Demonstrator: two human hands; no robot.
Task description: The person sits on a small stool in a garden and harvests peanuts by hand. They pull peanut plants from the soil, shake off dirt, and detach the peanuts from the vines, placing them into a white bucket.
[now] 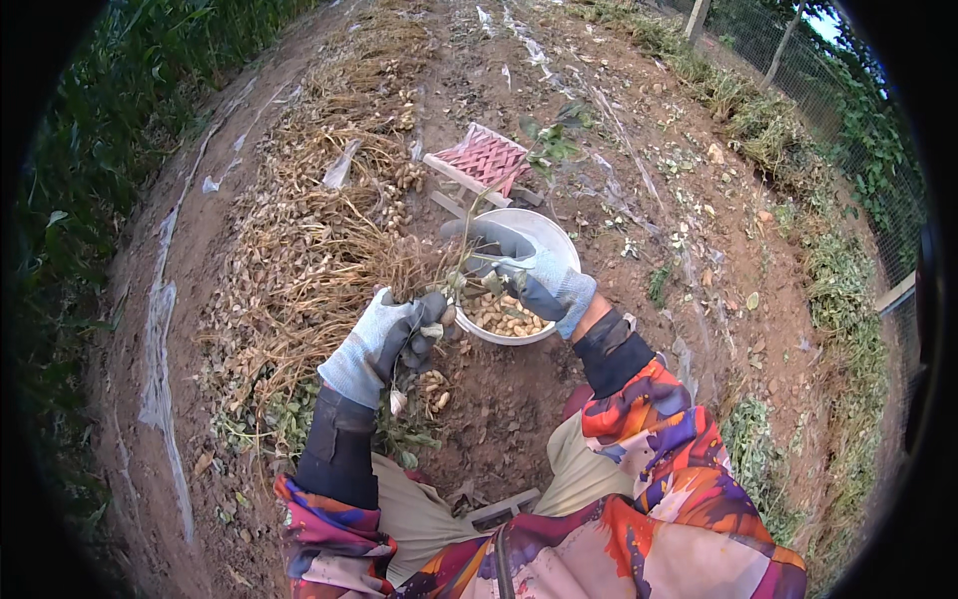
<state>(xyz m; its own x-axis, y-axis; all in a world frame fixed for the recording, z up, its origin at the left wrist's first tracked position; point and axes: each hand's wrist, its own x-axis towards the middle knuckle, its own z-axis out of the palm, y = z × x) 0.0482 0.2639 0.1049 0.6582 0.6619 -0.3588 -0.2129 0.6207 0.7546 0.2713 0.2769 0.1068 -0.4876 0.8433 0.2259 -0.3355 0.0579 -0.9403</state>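
Observation:
Both of my hands wear grey-and-light-blue gloves. My left hand (384,339) is closed at the root end of a peanut plant (481,200), with a few pods showing by its fingers. My right hand (529,275) is curled around the same plant's stem, over the left rim of a white bucket (572,245). Its fingertips are partly hidden. The plant's thin stem slants up and away to green leaves. Loose peanuts (504,317) lie in the bucket, and a small cluster of pods (436,389) hangs just below my left hand.
A long row of dried, pulled peanut plants (289,260) runs along the left. Beyond the bucket stands a low stool (484,160) with a pink woven seat. Strips of plastic film (160,349) lie on the soil. Tall green crops border the left, a wire fence the right.

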